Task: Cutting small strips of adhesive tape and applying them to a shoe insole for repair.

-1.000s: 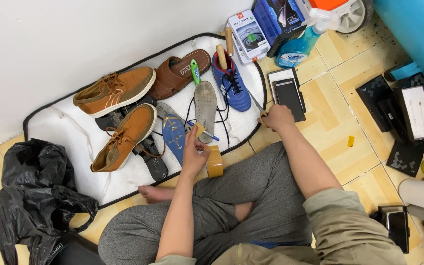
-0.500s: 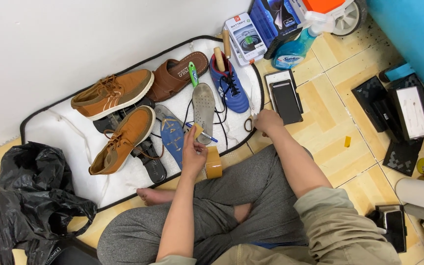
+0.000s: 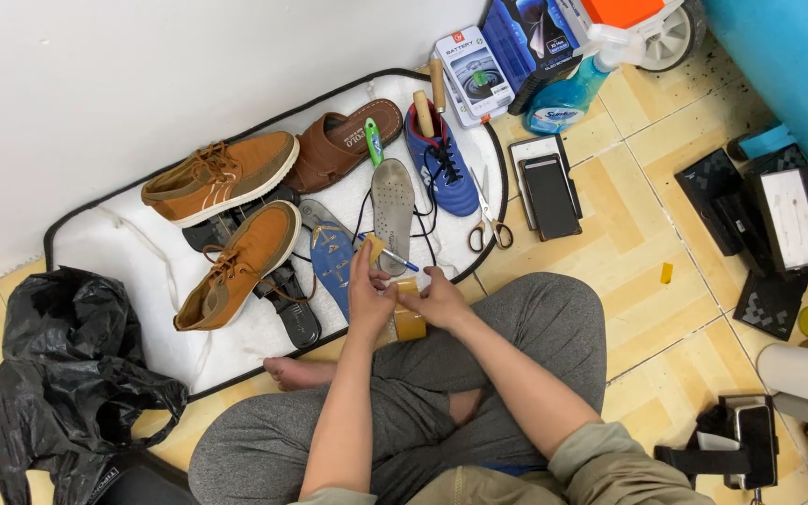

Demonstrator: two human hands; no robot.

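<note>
Far left: black plastic bag [image 3: 58, 374] crumpled on the tile, off the mat, apart from the work. White mat [image 3: 123, 252] with a black edge is laid against the wall, likely to keep the shoes off the floor. On it, 2 tan shoes [image 3: 236, 262], 1 nearer the wall and 1 toward the person, with a black sandal [image 3: 287, 299] partly tucked under the nearer one. Next right, a brown slipper [image 3: 343, 140], then a blue insole [image 3: 334, 257] and a grey insole [image 3: 393, 210] lying flat side by side, out of the shoes, within arm's reach. Left hand [image 3: 367, 295] is raised over the mat edge, fingers pinched shut on a small yellowish piece with a blue pen [image 3: 399, 260] poking out beside it; whether the pen is also gripped, can't tell. Right hand [image 3: 441, 301] is closed around a small brown glue bottle [image 3: 410, 313] standing at the mat edge against the knee, touching the left hand; looks like it steadies the bottle upright. Right of that: blue shoe [image 3: 441, 159] with a wooden handle stuck in it, scissors [image 3: 488, 220] at the mat rim, black phone [image 3: 549, 192] on the tile, well apart from both hands.
</note>
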